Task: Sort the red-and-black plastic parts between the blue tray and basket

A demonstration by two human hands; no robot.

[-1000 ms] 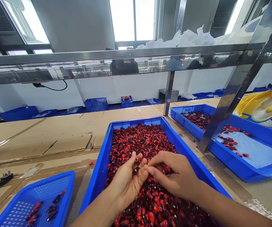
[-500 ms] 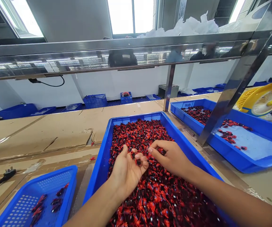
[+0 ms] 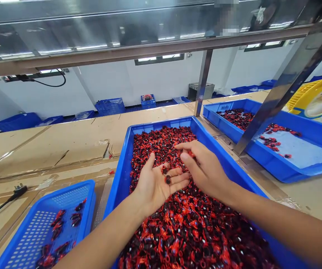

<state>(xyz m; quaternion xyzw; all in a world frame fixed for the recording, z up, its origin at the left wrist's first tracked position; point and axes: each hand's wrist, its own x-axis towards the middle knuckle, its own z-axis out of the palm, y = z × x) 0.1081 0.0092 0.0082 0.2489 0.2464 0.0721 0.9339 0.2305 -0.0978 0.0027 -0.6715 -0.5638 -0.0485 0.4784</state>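
My left hand (image 3: 152, 188) is palm up over the pile, its fingers spread, with a couple of small red and black ring-ended pieces (image 3: 168, 180) resting on the fingers. Close on its right is my right hand (image 3: 209, 170), palm down, thumb and index fingertips apart. Red and black shows in the gap between them; whether it is held or part of the pile behind, I cannot tell. The other right fingers are hidden. Beneath both hands, a long blue tray (image 3: 121, 164) is filled with a heap of the same pieces (image 3: 174, 228).
At left stands a perforated blue basket (image 3: 33, 228) with a few clusters of pieces; a black plug (image 3: 19, 190) lies beside it. On the right are another blue tray (image 3: 278, 166), a slanted metal post (image 3: 264, 104) and a yellow fan (image 3: 314, 98). A metal shelf (image 3: 93, 33) spans overhead.
The view has tipped downward. My left fingers have uncurled, laying the pieces bare. My right thumb and index finger have parted from a near pinch.
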